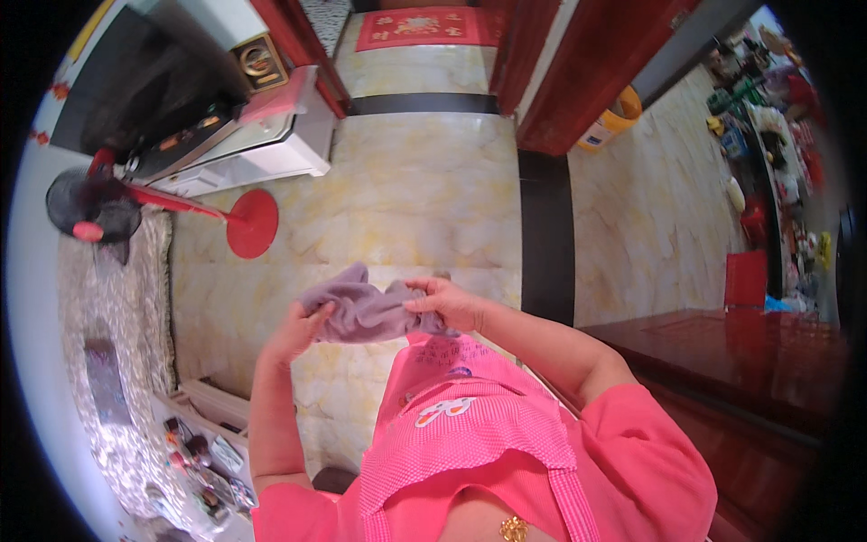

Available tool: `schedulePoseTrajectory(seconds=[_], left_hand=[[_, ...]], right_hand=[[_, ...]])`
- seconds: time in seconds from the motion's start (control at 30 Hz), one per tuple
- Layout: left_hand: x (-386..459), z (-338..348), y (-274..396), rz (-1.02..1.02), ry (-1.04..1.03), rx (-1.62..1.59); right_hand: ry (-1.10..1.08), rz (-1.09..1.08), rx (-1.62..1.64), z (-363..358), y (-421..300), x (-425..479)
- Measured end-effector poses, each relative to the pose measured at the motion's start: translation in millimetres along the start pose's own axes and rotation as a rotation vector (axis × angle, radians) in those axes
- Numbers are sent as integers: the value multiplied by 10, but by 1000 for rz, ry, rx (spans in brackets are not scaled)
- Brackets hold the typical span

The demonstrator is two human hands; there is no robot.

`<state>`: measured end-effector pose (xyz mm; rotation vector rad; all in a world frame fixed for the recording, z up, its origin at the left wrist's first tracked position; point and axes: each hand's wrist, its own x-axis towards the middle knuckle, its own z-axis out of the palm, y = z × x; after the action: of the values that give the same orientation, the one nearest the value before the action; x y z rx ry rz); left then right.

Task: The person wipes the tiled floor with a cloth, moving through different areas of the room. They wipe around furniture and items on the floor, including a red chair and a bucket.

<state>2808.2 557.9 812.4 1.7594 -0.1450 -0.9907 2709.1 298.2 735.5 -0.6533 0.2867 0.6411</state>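
Note:
A crumpled greyish-purple cloth [366, 311] is stretched between my two hands, above the floor and in front of the pink checked apron [467, 433]. My left hand [303, 330] grips its left end, with the thumb lying on top of the fabric. At the right end, my right hand [443, 305] pinches the bunched cloth between thumb and fingers. One corner of the cloth sticks up near the left side. The folds hide some of my fingertips.
A red-based standing fan [252, 223] is at the left, near a white cabinet [250, 159]. Left of me runs a patterned sofa cover [115, 291]. A dark red wooden surface [738, 359] lies at my right. A yellow bucket [613, 122] stands behind the red door frame [582, 88].

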Motion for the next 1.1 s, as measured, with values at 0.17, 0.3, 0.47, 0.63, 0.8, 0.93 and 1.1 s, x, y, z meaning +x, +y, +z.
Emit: schedulePoseTrajectory(seconds=[0.17,0.3,0.47,0.63,0.8,0.93,1.1], left_hand=[[753,-324,190,-109,159,51],[1306,-559,159,-230,152,-55],[1989,-647,290,-103,24,-398],[2330,-491,1169,157,3,-357],[2720,-354,1852,271,78,-244],[3070,-370,2244,369,31,-101],[3221,-15,2524,357,0,-161]], right_hand=[[222,-261,-216,-593,-615,-119],[225,-307,-420,-964,-944,-38],[338,-442,-674,-1064,-1465,-78],[405,-477,-465,-983,-2037,-321],[385,-752,-402,-994,-2487,-638],[554,-731,-401,-1121,-2713,-949],[741,-854,-317,-1504,-2761,-1201]])
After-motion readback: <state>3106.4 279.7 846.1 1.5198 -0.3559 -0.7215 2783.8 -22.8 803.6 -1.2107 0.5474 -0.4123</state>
